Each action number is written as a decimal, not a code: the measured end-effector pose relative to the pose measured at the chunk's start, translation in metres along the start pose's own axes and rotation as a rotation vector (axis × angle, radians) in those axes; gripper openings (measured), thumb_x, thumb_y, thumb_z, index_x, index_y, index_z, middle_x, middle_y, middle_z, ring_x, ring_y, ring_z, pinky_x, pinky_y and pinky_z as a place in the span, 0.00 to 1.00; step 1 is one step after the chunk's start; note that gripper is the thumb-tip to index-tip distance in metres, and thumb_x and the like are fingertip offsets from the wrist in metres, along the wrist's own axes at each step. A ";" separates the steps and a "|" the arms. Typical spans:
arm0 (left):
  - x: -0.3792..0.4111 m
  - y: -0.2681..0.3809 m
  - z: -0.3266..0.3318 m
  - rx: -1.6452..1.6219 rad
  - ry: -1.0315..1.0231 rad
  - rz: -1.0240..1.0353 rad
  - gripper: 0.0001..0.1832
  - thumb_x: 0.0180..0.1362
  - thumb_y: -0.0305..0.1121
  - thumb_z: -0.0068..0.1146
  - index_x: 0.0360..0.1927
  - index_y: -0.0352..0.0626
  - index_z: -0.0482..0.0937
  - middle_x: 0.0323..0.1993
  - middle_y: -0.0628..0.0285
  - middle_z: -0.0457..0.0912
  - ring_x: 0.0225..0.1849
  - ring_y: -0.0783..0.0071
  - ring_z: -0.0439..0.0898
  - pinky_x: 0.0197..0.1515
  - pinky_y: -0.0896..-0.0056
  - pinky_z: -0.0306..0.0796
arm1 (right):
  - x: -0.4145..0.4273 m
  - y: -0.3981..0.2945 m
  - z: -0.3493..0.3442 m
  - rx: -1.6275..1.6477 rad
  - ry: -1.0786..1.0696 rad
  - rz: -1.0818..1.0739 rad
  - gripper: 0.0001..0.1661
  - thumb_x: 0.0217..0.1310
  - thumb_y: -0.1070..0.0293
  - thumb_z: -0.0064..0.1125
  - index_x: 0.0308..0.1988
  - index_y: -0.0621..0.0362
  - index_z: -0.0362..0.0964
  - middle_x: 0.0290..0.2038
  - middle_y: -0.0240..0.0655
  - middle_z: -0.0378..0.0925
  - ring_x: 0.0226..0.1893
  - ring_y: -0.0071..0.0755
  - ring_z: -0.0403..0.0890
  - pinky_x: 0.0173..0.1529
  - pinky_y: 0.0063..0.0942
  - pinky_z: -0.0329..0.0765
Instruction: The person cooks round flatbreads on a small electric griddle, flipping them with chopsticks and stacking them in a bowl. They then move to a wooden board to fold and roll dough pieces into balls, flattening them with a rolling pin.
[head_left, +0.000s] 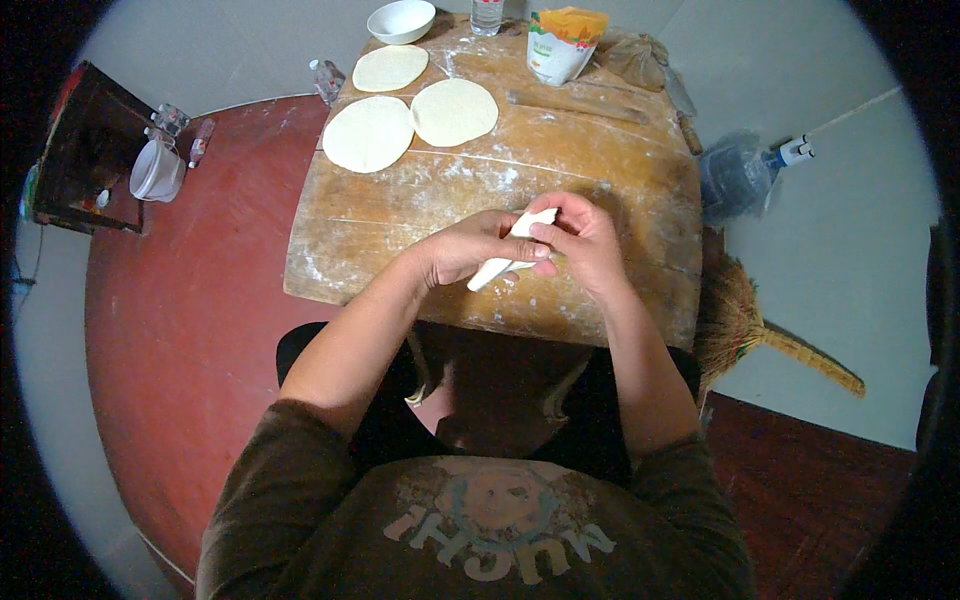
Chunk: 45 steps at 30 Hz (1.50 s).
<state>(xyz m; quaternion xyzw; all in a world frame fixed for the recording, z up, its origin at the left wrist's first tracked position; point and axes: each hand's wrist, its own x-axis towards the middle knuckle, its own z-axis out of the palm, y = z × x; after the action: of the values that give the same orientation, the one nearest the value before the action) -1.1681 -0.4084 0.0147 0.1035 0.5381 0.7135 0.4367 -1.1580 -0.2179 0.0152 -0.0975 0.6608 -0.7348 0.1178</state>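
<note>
A folded piece of white dough (491, 273) is held above the near part of a floured wooden table (352, 232). My left hand (476, 247) grips it from the left, thumb across its top. At its upper right end, my right hand (581, 236) pinches it between thumb and fingers. Flat dough rounds lie at the table's far left: one large (367, 135), one touching it on the right (454, 112), and one behind (390, 68). A wooden rolling pin (576, 106) rests on the far right part of the table.
A white bowl (401, 22), a water bottle (486, 16) and a stand-up pouch (564, 49) stand along the far edge, near a crumpled plastic bag (634, 58). A large water jug (735, 176) and a straw broom (735, 322) are at the right. A white bucket (157, 171) stands left.
</note>
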 end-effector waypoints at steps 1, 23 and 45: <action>-0.003 0.005 0.004 -0.116 -0.062 -0.013 0.34 0.54 0.41 0.69 0.60 0.38 0.68 0.49 0.56 0.80 0.49 0.71 0.79 0.52 0.67 0.74 | -0.001 -0.002 -0.002 0.046 0.002 0.008 0.14 0.57 0.76 0.62 0.45 0.62 0.73 0.35 0.31 0.79 0.32 0.20 0.77 0.36 0.17 0.74; -0.002 -0.005 0.011 0.294 0.029 -0.026 0.14 0.58 0.43 0.65 0.35 0.42 0.80 0.18 0.69 0.76 0.22 0.82 0.74 0.28 0.77 0.65 | -0.003 -0.003 0.005 -0.572 -0.026 -0.120 0.10 0.57 0.66 0.65 0.31 0.59 0.74 0.24 0.31 0.77 0.24 0.22 0.74 0.30 0.25 0.72; -0.028 0.046 -0.064 -0.353 1.167 0.465 0.07 0.63 0.35 0.55 0.37 0.43 0.73 0.27 0.65 0.75 0.28 0.78 0.75 0.24 0.73 0.66 | 0.187 0.051 0.047 -0.532 0.161 0.137 0.10 0.61 0.69 0.59 0.43 0.60 0.74 0.28 0.36 0.78 0.23 0.27 0.76 0.30 0.28 0.73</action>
<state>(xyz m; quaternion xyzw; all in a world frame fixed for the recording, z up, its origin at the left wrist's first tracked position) -1.2141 -0.4741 0.0381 -0.2605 0.5251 0.8060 -0.0827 -1.3204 -0.3237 -0.0330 -0.0214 0.8426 -0.5315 0.0847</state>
